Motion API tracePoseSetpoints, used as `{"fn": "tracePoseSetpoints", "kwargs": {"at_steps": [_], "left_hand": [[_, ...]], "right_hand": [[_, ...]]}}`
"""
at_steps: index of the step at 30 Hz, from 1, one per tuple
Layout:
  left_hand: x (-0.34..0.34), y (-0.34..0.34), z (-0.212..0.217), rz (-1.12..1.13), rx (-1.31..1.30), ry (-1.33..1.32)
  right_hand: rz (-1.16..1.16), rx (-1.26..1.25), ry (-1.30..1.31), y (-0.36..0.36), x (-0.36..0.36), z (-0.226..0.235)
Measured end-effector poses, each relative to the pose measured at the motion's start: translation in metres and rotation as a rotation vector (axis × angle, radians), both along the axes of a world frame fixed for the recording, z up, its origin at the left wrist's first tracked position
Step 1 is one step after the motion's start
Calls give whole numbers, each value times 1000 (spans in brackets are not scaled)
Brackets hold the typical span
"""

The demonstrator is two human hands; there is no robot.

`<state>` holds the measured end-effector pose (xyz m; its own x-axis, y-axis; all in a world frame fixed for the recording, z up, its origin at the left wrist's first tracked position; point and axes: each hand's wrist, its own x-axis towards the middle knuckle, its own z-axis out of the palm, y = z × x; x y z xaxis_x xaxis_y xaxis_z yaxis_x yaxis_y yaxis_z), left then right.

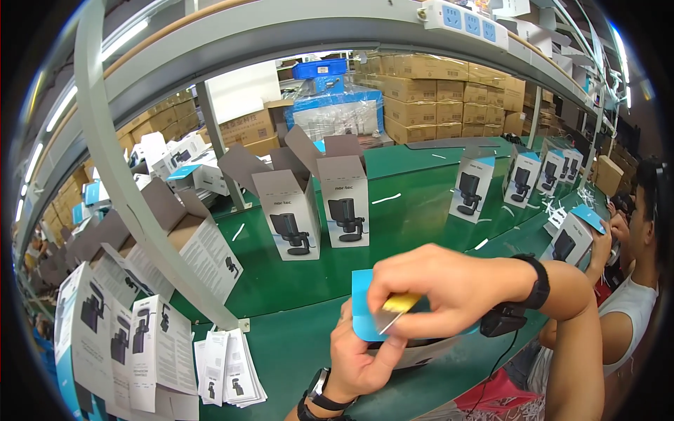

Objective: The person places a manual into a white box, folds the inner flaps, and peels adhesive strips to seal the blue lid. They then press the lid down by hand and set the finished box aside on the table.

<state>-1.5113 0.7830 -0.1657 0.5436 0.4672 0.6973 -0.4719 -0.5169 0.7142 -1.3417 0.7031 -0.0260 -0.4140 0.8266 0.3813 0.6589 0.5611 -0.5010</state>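
Note:
On the near side of the bench, my left hand (359,361) grips a white microphone box (421,354) with its blue top flap (361,298) raised. Thumb and fingers of that hand pinch the box's near left edge. My right hand (456,284) reaches over the top of the box, its fingers closed on a yellow utility knife (401,302). The thin blade points down beside the blue flap; motion blurs it a little. Both hands and the knife hide much of the box's top and its inside.
Two boxes with raised flaps (346,203) stand on the green bench (414,189). Closed boxes (472,186) line the right. Folded leaflets (232,368) lie by a metal post (133,175), near open boxes (144,344). At right, a co-worker (635,281) handles another box (572,235).

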Motion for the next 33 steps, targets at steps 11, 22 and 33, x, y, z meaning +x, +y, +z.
{"fn": "tracePoseSetpoints", "kwargs": {"at_steps": [11,22,33], "left_hand": [[-19,4,1,79,-17,-17],[-25,6,1,92,-232,-239],[-49,42,-8,51,-21,-93]], "right_hand": [[-2,175,37,-4,-14,-3],[-251,652,1064,-113,47,-29],[-522,503,415,-52,-40,-126]]}}
